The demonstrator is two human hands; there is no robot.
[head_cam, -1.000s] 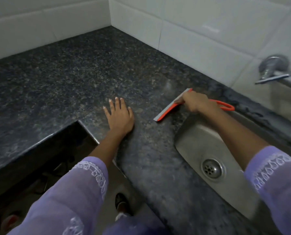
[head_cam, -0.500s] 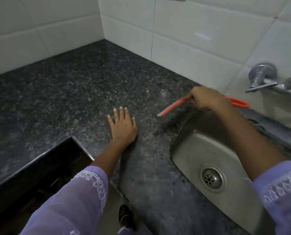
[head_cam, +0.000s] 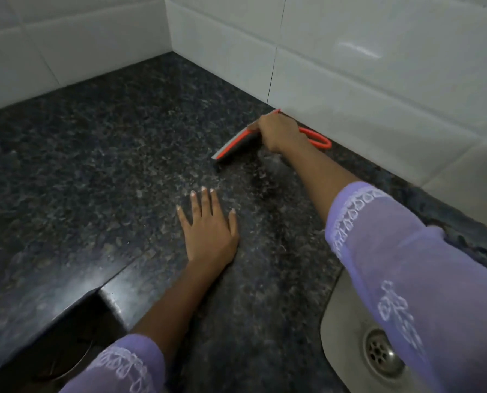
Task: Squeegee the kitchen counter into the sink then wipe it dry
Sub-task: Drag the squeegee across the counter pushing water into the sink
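Observation:
My right hand grips an orange squeegee with a grey blade; its looped orange handle sticks out behind the hand. The blade sits on the dark speckled granite counter, close to the tiled back wall, well left of the sink. My left hand lies flat on the counter with fingers spread, nearer to me than the squeegee. The steel sink with its round drain shows at the lower right, partly hidden by my right sleeve.
White wall tiles run behind the counter and meet in a corner at the back. The counter has an inner corner edge at the lower left, with dark floor space below it.
My right hand has carried the squeegee away from the sink's rim to the left and back, setting its blade down near the wall. My left hand has stayed flat on the counter.

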